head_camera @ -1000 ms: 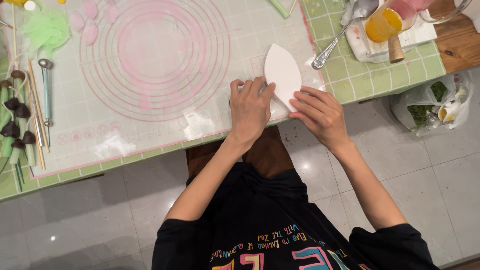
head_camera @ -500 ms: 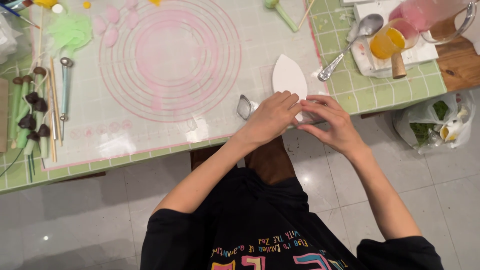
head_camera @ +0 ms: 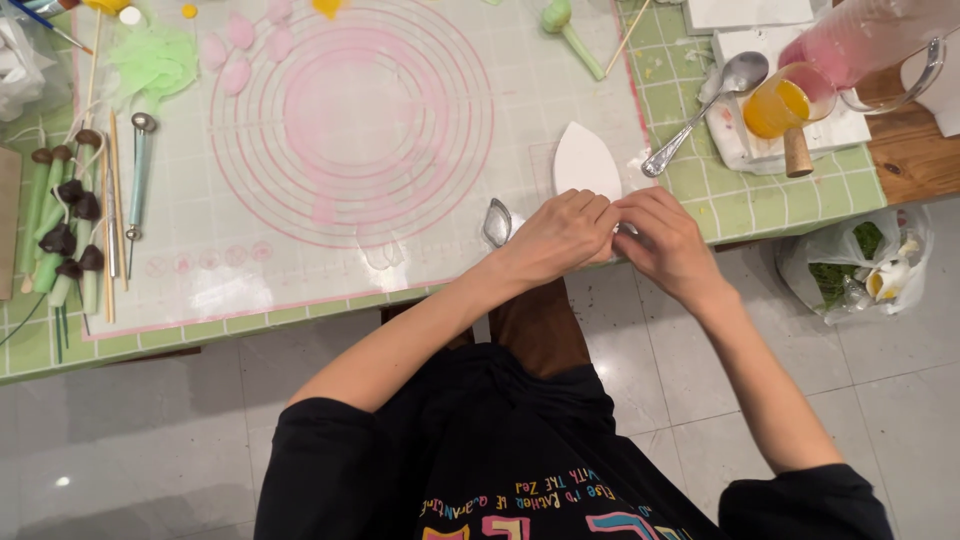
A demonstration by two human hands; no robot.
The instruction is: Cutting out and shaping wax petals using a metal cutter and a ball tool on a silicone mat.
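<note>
left hand (head_camera: 555, 235): fingers curled, pinching the near edge of the white leaf-shaped piece (head_camera: 585, 163)
right hand (head_camera: 668, 240): fingertips pressed on the same edge
cutter (head_camera: 497, 221): lying just beside the left hand

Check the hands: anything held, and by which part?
Both the left hand and right hand pinch the white leaf-shaped piece at its wide near end; its pointed end lies free.

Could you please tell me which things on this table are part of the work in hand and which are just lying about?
In hand: left hand, right hand, white leaf-shaped piece.

Lying about: metal teardrop cutter, spoon, orange cup, pink petals, brown-capped green stems, green fluff.
</note>
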